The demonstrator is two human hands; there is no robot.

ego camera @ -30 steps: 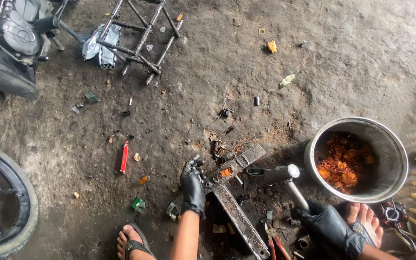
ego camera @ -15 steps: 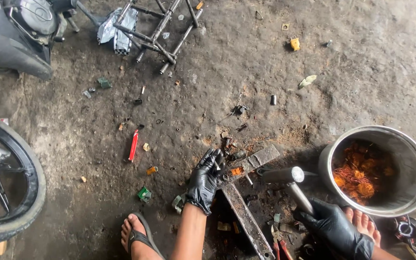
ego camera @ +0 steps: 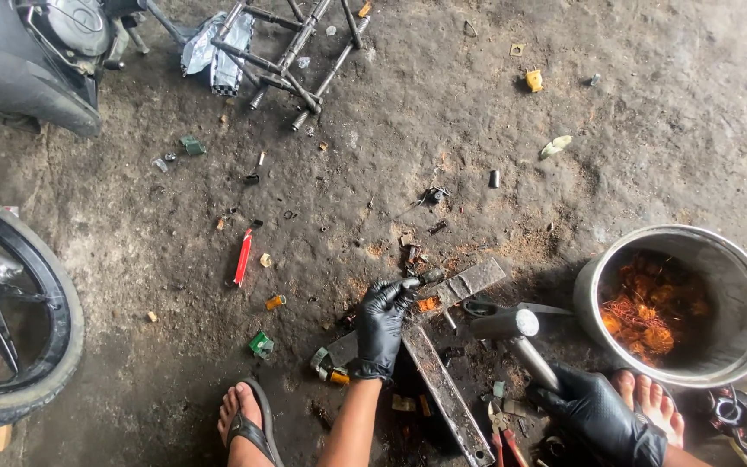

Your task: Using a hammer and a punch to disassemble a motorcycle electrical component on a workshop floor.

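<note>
Head view — left hand (ego camera: 382, 324) pins small part (ego camera: 425, 278), hammer (ego camera: 520, 339) in right hand (ego camera: 603, 415)

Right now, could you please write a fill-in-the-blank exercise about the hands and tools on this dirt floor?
1. Both hands wear ____ rubber gloves.
2. The right hand grips a steel-headed ____ by its handle.
3. The left hand pinches a small dark part over the flat rusty metal bar.
4. The round metal pot holds ____ coloured scraps.

Missing: black; hammer; orange

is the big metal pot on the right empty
No, the round silver metal pot holds a tangle of orange-brown, rusty-looking scraps in its bottom.
</note>
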